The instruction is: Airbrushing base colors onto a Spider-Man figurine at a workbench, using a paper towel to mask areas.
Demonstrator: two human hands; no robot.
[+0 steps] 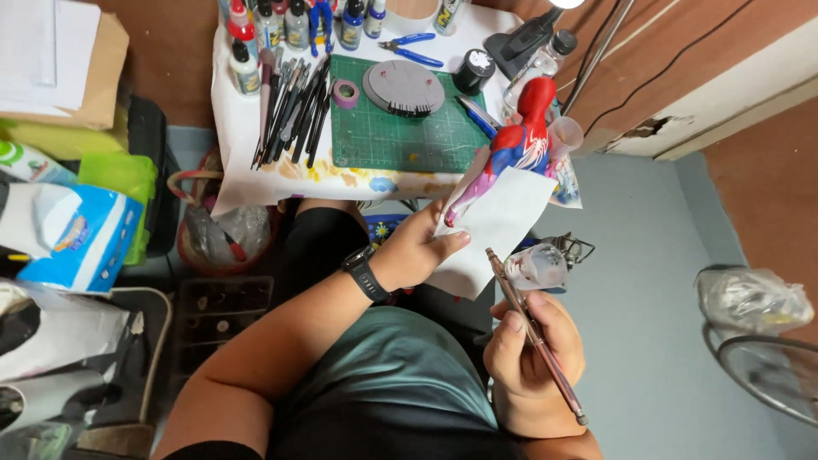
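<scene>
My left hand grips a red, blue and purple painted figure by its lower end, together with a white paper sheet that hangs behind it. My right hand holds an airbrush like a pen, its slim metal body running up to a tip near the paper's lower edge. A clear paint cup sits on the airbrush just above my fingers. A black watch is on my left wrist.
A small table holds a green cutting mat with a grey oval base, a row of brushes, paint bottles, blue pliers and a tape roll. Bags and a tissue pack crowd the left; a fan stands right.
</scene>
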